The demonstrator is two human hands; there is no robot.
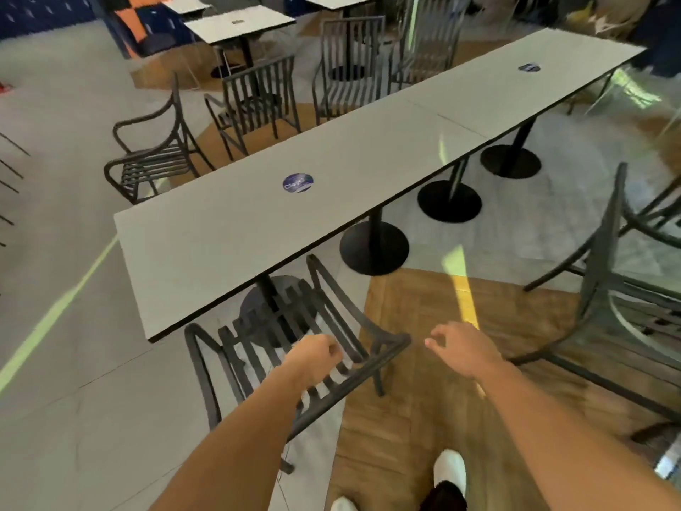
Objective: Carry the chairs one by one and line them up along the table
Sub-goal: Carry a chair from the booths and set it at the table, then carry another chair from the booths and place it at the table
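A long grey table [228, 230] runs from the near left to the far right. One black slatted metal chair [383, 344] stands at its near end, seat tucked under the edge. My left hand [313, 357] hovers over this chair's back slats with fingers curled into a fist, holding nothing that I can see. My right hand [460, 348] hangs just right of the chair's back corner, fingers loosely curled and empty. Another black chair [604, 252] stands away from the table at the right. Three more chairs [158, 153], [258, 97], [350, 60] line the table's far side.
Round black pedestal bases [374, 248] stand under the table. Smaller grey tables [239, 24] stand at the back. The floor is grey tile with a wooden patch [423, 418] under my white shoes [449, 466]. Thin black bars [11, 171] poke in at the left edge.
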